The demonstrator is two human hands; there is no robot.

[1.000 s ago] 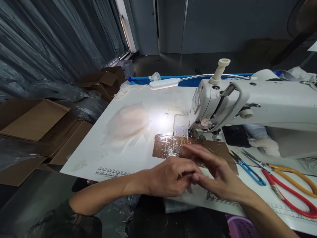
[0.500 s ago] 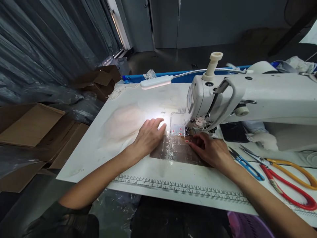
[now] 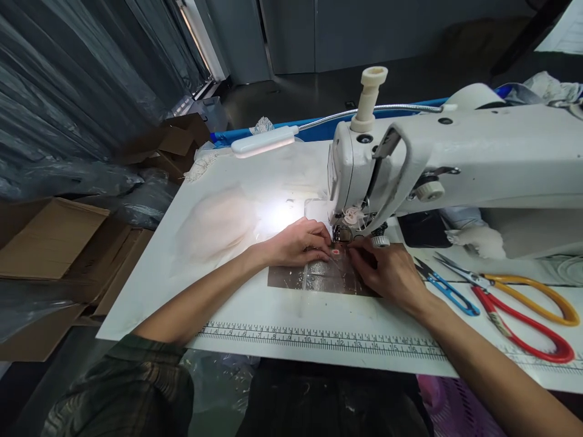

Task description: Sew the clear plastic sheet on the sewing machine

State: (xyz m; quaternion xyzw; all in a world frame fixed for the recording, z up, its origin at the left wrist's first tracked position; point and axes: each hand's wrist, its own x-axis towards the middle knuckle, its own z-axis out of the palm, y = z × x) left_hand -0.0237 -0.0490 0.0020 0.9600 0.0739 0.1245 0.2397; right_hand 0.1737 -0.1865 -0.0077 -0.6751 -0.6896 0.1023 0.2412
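Under the needle area of a white sewing machine (image 3: 344, 176) lies a thin clear plastic piece (image 3: 336, 252) with a small red-and-white mark. It rests over a shiny brown plate (image 3: 291, 277) on the table. My left hand (image 3: 303, 243) is just left of the presser foot (image 3: 342, 233), its bent fingers closed at the plastic's edge. On the other side, my right hand (image 3: 387, 264) has thumb and forefinger pinched together by the foot. Its fingertips are partly hidden, and what they grip is hard to see.
Blue thread snips (image 3: 449, 291) and scissors with orange and red handles (image 3: 528, 309) lie to the right. A lit lamp (image 3: 264, 142) hangs over the table. A ruler strip (image 3: 319, 341) runs along the front edge. Cardboard boxes (image 3: 54, 237) stand at the left.
My left hand has moved right, from spread over the plate to closed beside the presser foot. My right hand stays near the foot. The whole view has shifted slightly.
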